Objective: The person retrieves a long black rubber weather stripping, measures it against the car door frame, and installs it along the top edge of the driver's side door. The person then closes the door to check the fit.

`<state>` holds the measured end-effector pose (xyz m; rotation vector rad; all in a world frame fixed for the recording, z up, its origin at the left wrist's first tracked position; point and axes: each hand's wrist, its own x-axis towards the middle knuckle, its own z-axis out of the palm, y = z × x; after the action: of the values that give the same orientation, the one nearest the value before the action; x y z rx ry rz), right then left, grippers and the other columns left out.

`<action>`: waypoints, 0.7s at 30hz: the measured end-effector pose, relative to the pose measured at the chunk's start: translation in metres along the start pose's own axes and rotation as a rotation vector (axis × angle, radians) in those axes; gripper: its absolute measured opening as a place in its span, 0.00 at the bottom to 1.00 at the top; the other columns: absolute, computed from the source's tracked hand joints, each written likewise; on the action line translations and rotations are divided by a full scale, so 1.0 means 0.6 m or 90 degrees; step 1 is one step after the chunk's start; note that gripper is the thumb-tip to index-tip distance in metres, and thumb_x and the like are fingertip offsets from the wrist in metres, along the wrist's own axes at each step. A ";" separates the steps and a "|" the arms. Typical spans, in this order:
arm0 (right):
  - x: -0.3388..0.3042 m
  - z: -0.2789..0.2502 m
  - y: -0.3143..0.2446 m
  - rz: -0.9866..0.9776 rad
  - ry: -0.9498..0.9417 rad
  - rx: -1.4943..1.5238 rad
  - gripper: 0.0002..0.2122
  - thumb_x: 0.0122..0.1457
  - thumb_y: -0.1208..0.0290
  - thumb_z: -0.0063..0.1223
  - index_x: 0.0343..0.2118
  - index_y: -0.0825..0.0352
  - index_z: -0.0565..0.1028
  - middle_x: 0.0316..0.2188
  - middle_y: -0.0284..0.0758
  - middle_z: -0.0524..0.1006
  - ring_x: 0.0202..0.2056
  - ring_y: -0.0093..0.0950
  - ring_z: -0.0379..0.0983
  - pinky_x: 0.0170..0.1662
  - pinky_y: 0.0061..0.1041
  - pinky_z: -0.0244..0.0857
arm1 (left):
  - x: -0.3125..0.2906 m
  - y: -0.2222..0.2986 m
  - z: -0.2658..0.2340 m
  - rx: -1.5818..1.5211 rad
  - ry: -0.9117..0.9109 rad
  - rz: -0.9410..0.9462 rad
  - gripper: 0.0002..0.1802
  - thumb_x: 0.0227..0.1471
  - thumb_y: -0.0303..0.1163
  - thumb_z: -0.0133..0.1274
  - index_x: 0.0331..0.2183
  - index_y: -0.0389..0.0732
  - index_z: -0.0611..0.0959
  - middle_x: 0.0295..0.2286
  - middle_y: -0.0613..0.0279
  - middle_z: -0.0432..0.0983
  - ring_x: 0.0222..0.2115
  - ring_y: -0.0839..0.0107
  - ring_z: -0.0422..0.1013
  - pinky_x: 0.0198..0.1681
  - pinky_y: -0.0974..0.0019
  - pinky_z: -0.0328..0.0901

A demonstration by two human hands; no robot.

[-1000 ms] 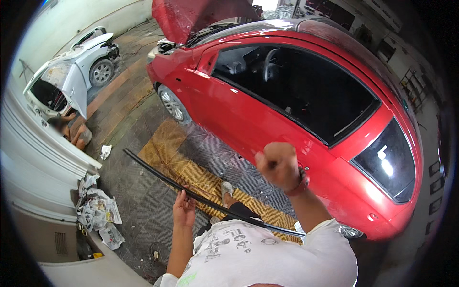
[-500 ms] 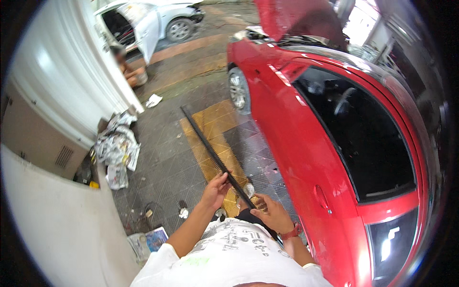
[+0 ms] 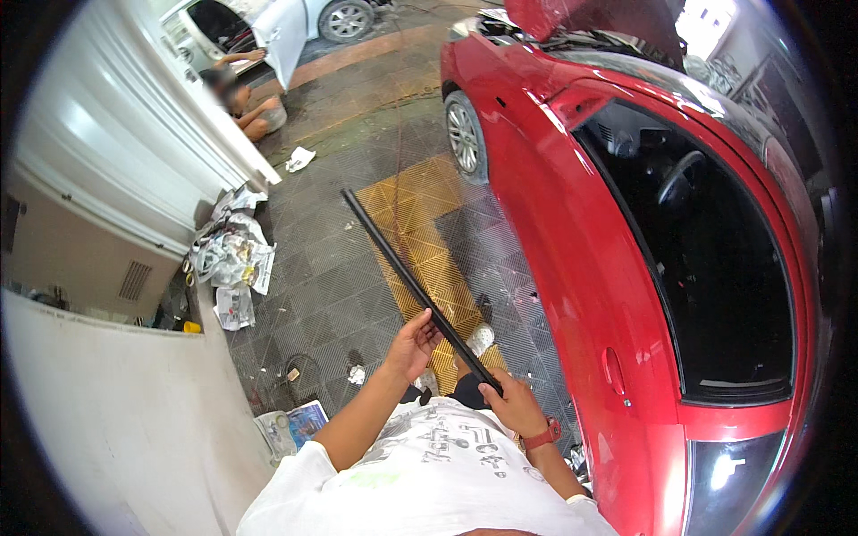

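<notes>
A long, straight black trim strip (image 3: 393,259) slants away from me over the floor, its far end up and to the left. Partway along it, my left hand (image 3: 414,347) is closed, thumb on top and fingers beneath. At the near end, my right hand (image 3: 517,404), with a red watch on its wrist, grips the strip between thumb and fingers. The strip hangs in the air just left of a red car (image 3: 572,313) and does not touch it. Part of its near end is hidden by my right hand.
Crumpled newspaper (image 3: 234,255) lies along the left wall, with more printed paper (image 3: 304,424) nearer me. A person (image 3: 259,112) crouches by the open door of a pale car (image 3: 344,20) at the far left. The red car's hood (image 3: 608,25) is raised. Yellow floor tiles (image 3: 429,205) run among grey ones.
The strip and both hands have shifted slightly right in view. My right hand now wraps the near end more closely. The crouching person's arm now shows, raised to the pale car's door.
</notes>
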<state>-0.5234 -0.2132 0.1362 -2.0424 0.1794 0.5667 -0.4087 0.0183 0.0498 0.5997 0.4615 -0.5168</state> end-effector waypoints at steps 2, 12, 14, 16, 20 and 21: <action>0.012 -0.016 0.009 -0.004 0.014 0.019 0.18 0.68 0.67 0.58 0.59 0.63 0.76 0.31 0.48 0.83 0.33 0.46 0.83 0.38 0.40 0.73 | 0.022 -0.002 0.018 -0.005 0.010 -0.019 0.14 0.69 0.37 0.57 0.49 0.39 0.85 0.41 0.65 0.84 0.43 0.74 0.79 0.51 0.68 0.74; 0.109 -0.129 0.005 0.030 0.039 0.097 0.13 0.69 0.67 0.56 0.50 0.69 0.78 0.25 0.40 0.80 0.27 0.35 0.79 0.35 0.35 0.71 | 0.169 0.018 0.127 0.100 -0.057 -0.021 0.13 0.62 0.23 0.61 0.48 0.38 0.81 0.42 0.65 0.83 0.41 0.77 0.80 0.47 0.75 0.77; 0.130 -0.161 0.001 0.042 0.044 0.097 0.12 0.69 0.67 0.57 0.50 0.69 0.78 0.24 0.39 0.79 0.27 0.35 0.79 0.34 0.36 0.71 | 0.202 0.020 0.158 0.113 -0.053 -0.025 0.12 0.62 0.23 0.61 0.47 0.39 0.82 0.42 0.66 0.83 0.42 0.77 0.80 0.48 0.75 0.76; 0.152 -0.182 0.021 0.012 0.061 0.111 0.12 0.69 0.68 0.57 0.49 0.69 0.78 0.24 0.37 0.79 0.26 0.31 0.78 0.33 0.34 0.70 | 0.235 0.018 0.191 0.133 -0.072 -0.020 0.10 0.62 0.26 0.62 0.46 0.41 0.82 0.42 0.67 0.83 0.43 0.77 0.80 0.49 0.74 0.75; 0.188 -0.219 0.017 0.045 0.051 0.216 0.10 0.70 0.69 0.57 0.49 0.68 0.78 0.23 0.32 0.79 0.23 0.22 0.74 0.29 0.28 0.68 | 0.289 0.024 0.240 0.162 -0.046 -0.011 0.09 0.65 0.32 0.61 0.46 0.42 0.84 0.41 0.68 0.85 0.41 0.77 0.80 0.49 0.74 0.74; 0.199 -0.220 0.019 0.053 0.043 0.244 0.10 0.71 0.70 0.56 0.50 0.68 0.78 0.23 0.28 0.78 0.22 0.16 0.72 0.27 0.23 0.66 | 0.297 0.027 0.246 0.155 -0.043 -0.013 0.10 0.65 0.33 0.60 0.46 0.42 0.85 0.41 0.68 0.85 0.41 0.77 0.80 0.49 0.73 0.74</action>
<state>-0.3804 -0.3190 0.1273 -1.6881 0.3855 0.4731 -0.2234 -0.1201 0.0675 0.8097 0.3434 -0.6164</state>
